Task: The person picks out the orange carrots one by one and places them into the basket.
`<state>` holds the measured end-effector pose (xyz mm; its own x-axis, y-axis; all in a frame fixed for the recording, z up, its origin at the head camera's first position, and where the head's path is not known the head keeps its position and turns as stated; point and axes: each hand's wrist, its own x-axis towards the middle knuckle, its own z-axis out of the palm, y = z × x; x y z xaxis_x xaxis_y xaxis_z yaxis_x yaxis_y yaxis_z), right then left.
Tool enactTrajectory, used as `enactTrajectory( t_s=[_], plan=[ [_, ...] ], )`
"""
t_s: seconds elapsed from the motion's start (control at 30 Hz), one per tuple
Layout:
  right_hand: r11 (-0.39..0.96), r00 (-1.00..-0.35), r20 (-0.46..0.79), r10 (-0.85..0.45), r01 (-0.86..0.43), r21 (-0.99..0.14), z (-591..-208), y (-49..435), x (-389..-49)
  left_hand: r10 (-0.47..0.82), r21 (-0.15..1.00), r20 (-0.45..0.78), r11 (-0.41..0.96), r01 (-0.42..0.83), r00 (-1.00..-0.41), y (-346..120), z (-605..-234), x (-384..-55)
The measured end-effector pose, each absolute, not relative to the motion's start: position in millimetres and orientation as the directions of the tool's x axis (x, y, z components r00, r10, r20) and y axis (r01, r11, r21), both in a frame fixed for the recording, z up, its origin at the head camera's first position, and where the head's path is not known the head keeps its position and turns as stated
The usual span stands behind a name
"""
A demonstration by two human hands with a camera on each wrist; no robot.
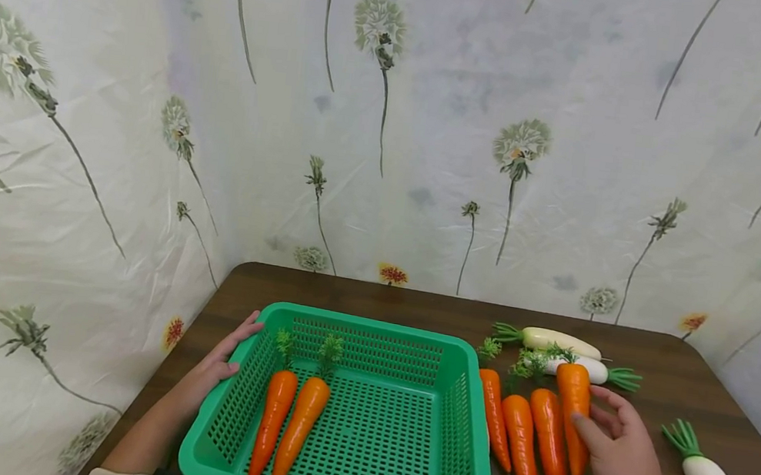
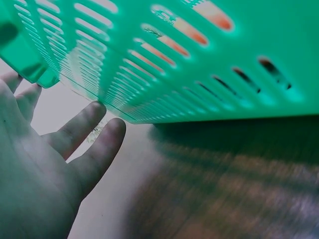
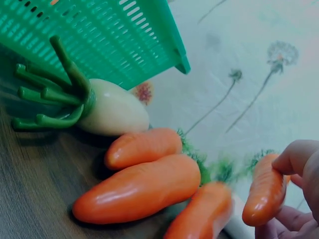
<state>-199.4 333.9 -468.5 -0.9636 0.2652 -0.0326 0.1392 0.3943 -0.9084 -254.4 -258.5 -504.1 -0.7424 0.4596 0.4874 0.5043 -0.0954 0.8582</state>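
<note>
i have the right hand (image 1: 625,457) pinching a carrot (image 1: 572,416) between thumb and fingers, to the right of the green basket (image 1: 371,324); i can't tell whether that carrot touches the table (image 1: 415,303). the left hand (image 1: 222,356) is spread wide, fingers fairly straight, at the basket's left rim. i see two carrots (image 1: 301,426) side by side inside, on the left, and three more (image 1: 518,449) between basket and right hand. two radishes (image 1: 561,340) lie behind those; another (image 3: 117,109) sits by the basket's right wall.
</note>
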Motion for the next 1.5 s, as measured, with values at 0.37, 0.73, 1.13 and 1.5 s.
enactTrajectory(
  t_s=[0.37, 0.73, 1.13, 1.5],
  plan=[
    [0.375, -0.971, -0.041, 0.237, 0.13, -0.918, -466, 329, -201, 0.452, 0.872, 0.461, -0.074, 0.483, -0.764, -261, -505, -252],
    [0.347, -0.976, -0.089, 0.201, 0.156, -0.925, -465, 320, -201, 0.45, 0.872, 0.464, -0.083, 0.482, -0.763, -257, -503, -252],
    [0.267, -0.984, -0.133, 0.12, 0.161, -0.95, -464, 296, -199, 0.459, 0.871, 0.468, -0.099, 0.48, -0.755, -258, -503, -253],
    [0.193, -0.983, -0.157, 0.098, 0.173, -0.966, -463, 278, -196, 0.459, 0.871, 0.468, -0.093, 0.483, -0.755, -258, -502, -253]
  ],
)
